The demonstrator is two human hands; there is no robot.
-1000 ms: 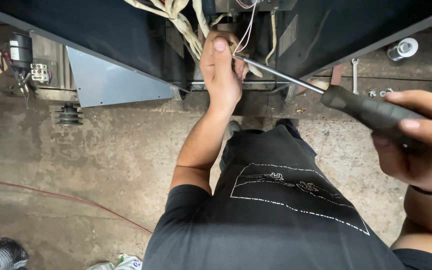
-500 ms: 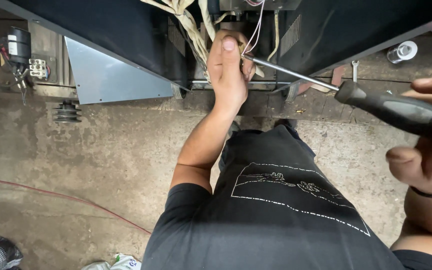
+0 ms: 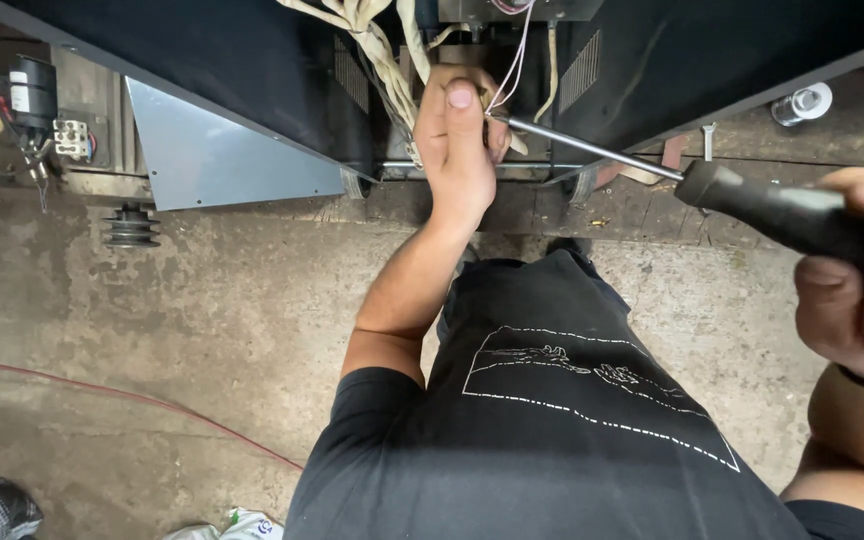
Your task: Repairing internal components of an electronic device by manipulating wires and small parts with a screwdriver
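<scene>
Long black-handled screwdriver [image 3: 712,185], steel shaft slanting into wiring [image 3: 392,60]

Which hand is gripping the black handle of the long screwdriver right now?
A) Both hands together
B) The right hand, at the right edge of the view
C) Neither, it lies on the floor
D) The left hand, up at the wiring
B: the right hand wraps the black handle of the screwdriver, while the left hand is up at the shaft's tip among the wires.

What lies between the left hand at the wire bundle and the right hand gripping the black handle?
In the head view, the screwdriver's bare metal shaft spans from the left hand to the black handle in the right hand.
</scene>
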